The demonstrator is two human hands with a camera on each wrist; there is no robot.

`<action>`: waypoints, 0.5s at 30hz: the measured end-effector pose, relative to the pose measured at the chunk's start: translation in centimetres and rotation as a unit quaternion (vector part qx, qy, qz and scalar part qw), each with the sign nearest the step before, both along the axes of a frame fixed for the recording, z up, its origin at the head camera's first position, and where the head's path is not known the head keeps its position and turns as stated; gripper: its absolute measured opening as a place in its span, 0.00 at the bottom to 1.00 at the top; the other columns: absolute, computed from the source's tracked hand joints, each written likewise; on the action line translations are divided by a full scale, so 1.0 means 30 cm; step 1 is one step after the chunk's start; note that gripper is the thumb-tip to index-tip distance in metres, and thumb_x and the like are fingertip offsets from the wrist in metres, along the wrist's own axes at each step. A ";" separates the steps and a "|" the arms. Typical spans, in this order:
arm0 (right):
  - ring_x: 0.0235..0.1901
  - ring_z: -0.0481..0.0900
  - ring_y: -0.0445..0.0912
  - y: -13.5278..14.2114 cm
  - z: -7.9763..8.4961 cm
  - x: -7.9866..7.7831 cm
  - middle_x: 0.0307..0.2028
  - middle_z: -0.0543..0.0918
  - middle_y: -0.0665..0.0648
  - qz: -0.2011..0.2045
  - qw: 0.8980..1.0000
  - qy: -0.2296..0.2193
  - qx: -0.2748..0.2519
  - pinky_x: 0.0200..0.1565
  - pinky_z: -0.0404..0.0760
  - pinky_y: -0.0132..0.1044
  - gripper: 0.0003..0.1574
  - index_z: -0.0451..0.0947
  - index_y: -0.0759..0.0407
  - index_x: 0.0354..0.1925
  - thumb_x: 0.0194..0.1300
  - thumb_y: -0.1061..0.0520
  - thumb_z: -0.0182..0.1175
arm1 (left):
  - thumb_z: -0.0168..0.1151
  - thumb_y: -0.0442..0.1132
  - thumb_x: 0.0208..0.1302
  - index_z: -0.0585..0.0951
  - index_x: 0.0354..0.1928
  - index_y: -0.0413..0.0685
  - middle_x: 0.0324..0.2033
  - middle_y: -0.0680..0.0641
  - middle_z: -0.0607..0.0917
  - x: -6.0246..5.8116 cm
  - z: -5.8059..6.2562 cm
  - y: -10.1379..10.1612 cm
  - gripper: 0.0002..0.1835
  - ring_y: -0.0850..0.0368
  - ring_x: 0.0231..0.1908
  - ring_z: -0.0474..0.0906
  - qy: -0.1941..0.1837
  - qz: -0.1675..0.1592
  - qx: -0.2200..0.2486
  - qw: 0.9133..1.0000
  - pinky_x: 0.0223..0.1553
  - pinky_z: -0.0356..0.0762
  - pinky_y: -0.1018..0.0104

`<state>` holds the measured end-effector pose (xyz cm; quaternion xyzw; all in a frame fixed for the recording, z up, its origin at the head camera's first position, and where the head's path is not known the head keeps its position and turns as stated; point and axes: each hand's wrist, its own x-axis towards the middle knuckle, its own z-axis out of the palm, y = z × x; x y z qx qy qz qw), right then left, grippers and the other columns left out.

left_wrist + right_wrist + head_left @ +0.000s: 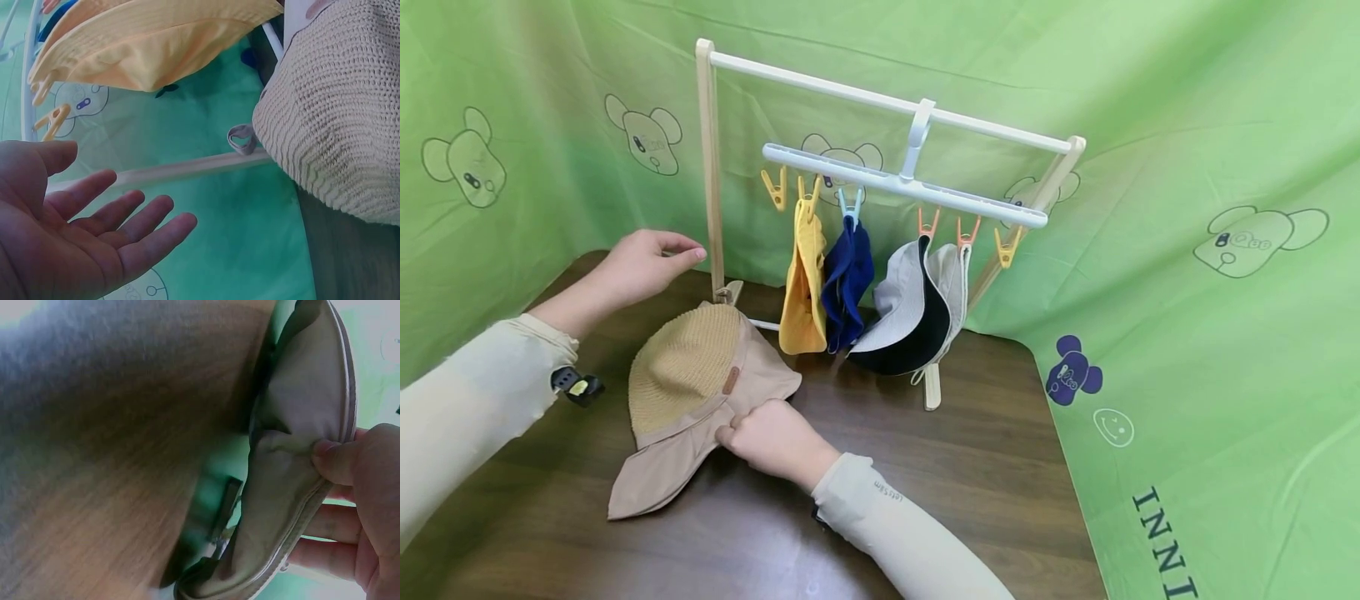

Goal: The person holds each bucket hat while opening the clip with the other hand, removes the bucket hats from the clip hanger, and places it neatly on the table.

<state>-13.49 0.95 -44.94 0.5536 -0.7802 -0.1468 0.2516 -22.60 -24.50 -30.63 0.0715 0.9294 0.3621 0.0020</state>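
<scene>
A sun hat (681,358) with a tan woven crown and a beige cloth brim (662,467) is tilted at the left of the table. My right hand (778,442) pinches the brim's edge; in the right wrist view the thumb presses one face of the brim (294,456), with fingers behind it. Beyond the crown, my left hand (638,265) is in the air near the rack's left post, holding nothing. Its fingers are spread and slightly bent in the left wrist view. A small cloth loop (240,139) shows at the edge of the hat there.
A drying rack (880,100) carries a pale blue hanger (880,179) with several clothespins. Clipped to it are a yellow hat (805,292), a dark blue hat (847,279) and a grey-and-black hat (910,333). Bare yellow clothespins (775,190) hang at both ends. Green curtains surround the table.
</scene>
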 end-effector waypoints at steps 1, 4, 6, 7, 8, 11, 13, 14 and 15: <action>0.20 0.75 0.33 0.001 0.003 -0.003 0.21 0.80 0.36 -0.001 1.000 -0.002 0.001 0.20 0.73 0.33 0.12 0.77 0.38 0.28 0.68 0.54 0.60 | 0.50 0.59 0.78 0.77 0.66 0.38 0.66 0.30 0.76 -0.001 0.000 0.003 0.32 0.31 0.67 0.69 0.002 -0.001 0.001 1.000 0.63 0.66 0.33; 0.22 0.78 0.35 0.002 0.003 -0.011 0.23 0.82 0.37 -0.006 1.000 -0.015 0.008 0.21 0.74 0.33 0.11 0.78 0.38 0.29 0.68 0.53 0.61 | 0.51 0.57 0.78 0.78 0.65 0.38 0.65 0.31 0.77 -0.006 -0.004 0.010 0.30 0.31 0.66 0.69 0.007 -0.005 0.002 1.000 0.63 0.67 0.34; 0.24 0.80 0.36 0.002 0.002 -0.015 0.25 0.83 0.37 -0.010 0.999 -0.027 0.014 0.23 0.74 0.33 0.10 0.79 0.38 0.30 0.69 0.52 0.61 | 0.52 0.56 0.78 0.78 0.65 0.38 0.64 0.31 0.77 -0.010 -0.006 0.016 0.30 0.31 0.66 0.70 0.012 -0.007 0.001 1.000 0.63 0.67 0.34; 0.25 0.80 0.36 0.002 0.001 -0.016 0.26 0.83 0.37 -0.011 0.999 -0.032 0.017 0.23 0.75 0.33 0.09 0.80 0.37 0.31 0.69 0.52 0.61 | 0.52 0.57 0.78 0.79 0.64 0.38 0.64 0.31 0.78 -0.012 -0.007 0.020 0.30 0.32 0.66 0.70 0.013 -0.007 0.001 1.000 0.63 0.67 0.34; 0.25 0.80 0.36 0.002 0.001 -0.017 0.26 0.83 0.37 -0.013 0.999 -0.037 0.019 0.24 0.75 0.33 0.09 0.80 0.37 0.31 0.69 0.52 0.61 | 0.51 0.57 0.78 0.79 0.64 0.39 0.64 0.31 0.78 -0.015 -0.007 0.024 0.30 0.32 0.66 0.70 0.015 -0.007 0.001 1.000 0.63 0.67 0.34; 0.26 0.81 0.37 0.003 0.001 -0.018 0.28 0.84 0.37 -0.015 0.998 -0.050 0.023 0.25 0.76 0.33 0.08 0.82 0.35 0.33 0.68 0.51 0.62 | 0.51 0.58 0.78 0.79 0.64 0.39 0.63 0.32 0.78 -0.021 -0.006 0.037 0.30 0.32 0.66 0.71 0.022 -0.009 0.003 1.000 0.63 0.67 0.35; 0.26 0.81 0.37 0.004 0.001 -0.017 0.28 0.84 0.37 -0.016 0.998 -0.055 0.029 0.25 0.76 0.33 0.08 0.82 0.34 0.33 0.68 0.52 0.63 | 0.52 0.58 0.78 0.79 0.64 0.39 0.63 0.32 0.79 -0.024 -0.004 0.045 0.30 0.33 0.66 0.71 0.025 -0.009 0.006 1.000 0.63 0.68 0.35; 0.26 0.81 0.37 0.005 0.001 -0.017 0.28 0.84 0.37 -0.016 0.998 -0.058 0.032 0.26 0.77 0.33 0.08 0.82 0.34 0.33 0.67 0.52 0.63 | 0.52 0.58 0.78 0.79 0.64 0.39 0.63 0.33 0.79 -0.025 -0.003 0.049 0.30 0.33 0.65 0.72 0.027 -0.009 0.007 1.000 0.63 0.68 0.36; 0.26 0.81 0.37 0.007 0.001 -0.017 0.28 0.84 0.37 -0.016 0.997 -0.060 0.035 0.26 0.77 0.33 0.09 0.82 0.34 0.33 0.66 0.53 0.64 | 0.52 0.57 0.78 0.79 0.64 0.39 0.63 0.33 0.80 -0.026 -0.001 0.054 0.29 0.34 0.65 0.72 0.028 -0.009 0.009 1.000 0.63 0.68 0.36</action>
